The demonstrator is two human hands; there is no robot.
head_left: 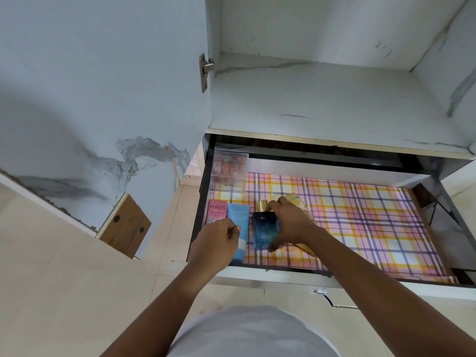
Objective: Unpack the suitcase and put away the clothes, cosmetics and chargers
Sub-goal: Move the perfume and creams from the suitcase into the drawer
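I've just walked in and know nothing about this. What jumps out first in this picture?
The bright pink, yellow and purple checked liner of the open drawer catches the eye first. At its left end the right hand holds a dark blue perfume bottle with a gold cap, while the left hand touches a light blue tube beside a pink Pond's box. A clear case of small reddish items sits in the drawer's far left corner.

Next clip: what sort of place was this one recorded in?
Probably a bedroom or dressing area at a built-in wardrobe. An open drawer with a checked liner holds cosmetics: a pink Pond's box, a light blue tube and a dark blue perfume bottle, under an open marble-look cabinet shelf.
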